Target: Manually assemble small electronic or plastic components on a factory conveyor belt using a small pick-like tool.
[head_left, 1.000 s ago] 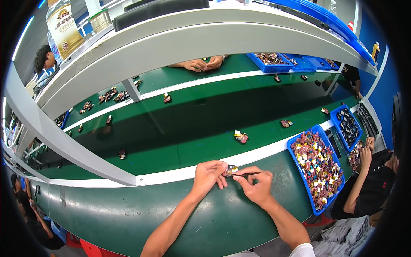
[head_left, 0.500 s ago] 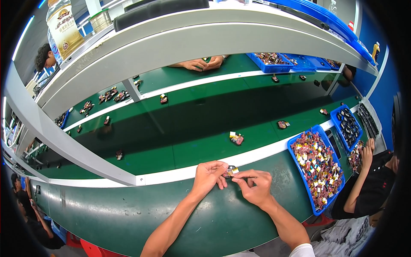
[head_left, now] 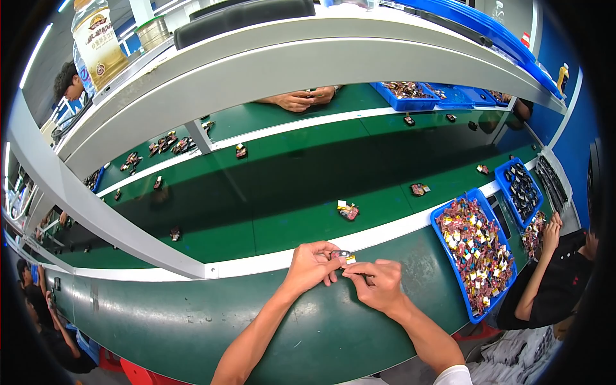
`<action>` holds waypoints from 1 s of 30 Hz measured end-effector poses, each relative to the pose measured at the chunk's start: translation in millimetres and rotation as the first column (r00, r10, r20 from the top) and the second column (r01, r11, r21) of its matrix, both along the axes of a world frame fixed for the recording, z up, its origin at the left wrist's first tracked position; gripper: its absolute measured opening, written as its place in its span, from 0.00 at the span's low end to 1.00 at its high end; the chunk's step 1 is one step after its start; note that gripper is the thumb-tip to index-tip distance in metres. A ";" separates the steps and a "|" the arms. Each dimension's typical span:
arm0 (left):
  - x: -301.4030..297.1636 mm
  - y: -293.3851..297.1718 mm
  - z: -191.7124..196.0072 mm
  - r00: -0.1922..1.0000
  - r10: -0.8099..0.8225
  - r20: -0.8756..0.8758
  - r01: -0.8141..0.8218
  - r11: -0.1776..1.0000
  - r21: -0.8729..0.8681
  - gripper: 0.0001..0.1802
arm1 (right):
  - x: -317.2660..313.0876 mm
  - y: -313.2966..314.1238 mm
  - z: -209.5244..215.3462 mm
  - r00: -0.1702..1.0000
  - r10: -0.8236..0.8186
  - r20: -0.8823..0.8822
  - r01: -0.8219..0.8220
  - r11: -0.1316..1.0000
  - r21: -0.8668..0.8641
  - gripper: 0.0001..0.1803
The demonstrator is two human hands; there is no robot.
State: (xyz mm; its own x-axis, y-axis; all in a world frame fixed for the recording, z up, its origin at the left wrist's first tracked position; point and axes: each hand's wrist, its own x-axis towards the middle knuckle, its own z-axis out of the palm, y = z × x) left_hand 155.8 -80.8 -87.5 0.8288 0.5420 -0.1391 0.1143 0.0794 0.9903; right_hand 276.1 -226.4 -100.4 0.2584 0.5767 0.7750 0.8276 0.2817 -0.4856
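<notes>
My left hand point(head_left: 312, 264) is closed around a small black-rimmed electronic assembly point(head_left: 340, 255) with pinkish and yellow-white parts. It holds the piece just above the near bench, by the white rail of the belt. From the right, my right hand point(head_left: 378, 282) comes up to the lower edge of the piece with thumb and forefinger pinched together. Whatever lies between those fingertips is too small to make out. A similar assembly point(head_left: 348, 210) with a white tab rests on the green belt point(head_left: 301, 228) beyond my hands.
To the right stands a blue tray point(head_left: 473, 314) heaped with small pinkish and yellow-white parts. A smaller blue tray point(head_left: 498, 172) of black pieces lies behind it. A grey shelf beam point(head_left: 308, 61) crosses above the belt. A co-worker's hands point(head_left: 298, 99) work opposite; another person's hand point(head_left: 550, 234) shows at right.
The assemblies on the belt have shifted slightly left. My right hand has moved a little left and down along the held piece, which now sits tilted differently in my left hand.
</notes>
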 end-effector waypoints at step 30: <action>-2.7 -2.6 3.0 0.992 0.083 -0.090 -0.037 0.904 0.425 0.11 | -4.1 3.7 -3.9 0.999 -0.011 0.038 0.012 1.000 -0.014 0.09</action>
